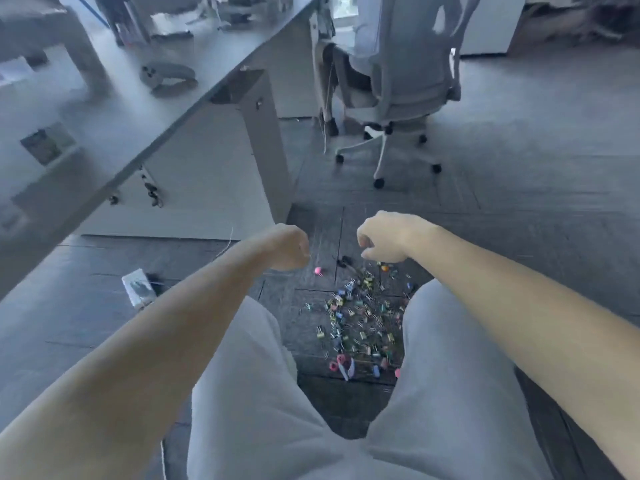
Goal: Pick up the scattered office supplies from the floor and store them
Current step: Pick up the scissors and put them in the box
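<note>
Dark office carpet (519, 237): small multicoloured metal binder clips (363, 317) scattered at six o'clock from the left hand (289, 247) and right hand (381, 237), both curled, perhaps around clips; I cannot tell. Gathering stage; next, a low pinch.

A grey tabletop (114, 109) runs off to the left of the left grip (287, 247), with a grey controller (168, 76) lying on it. Its leg (266, 143) stands just beyond that grip, and there are white drawers (194, 188) beneath. Well beyond the right grip (384, 239), a white wheeled chair (405, 74) stands on the dark carpet (536, 168).
</note>
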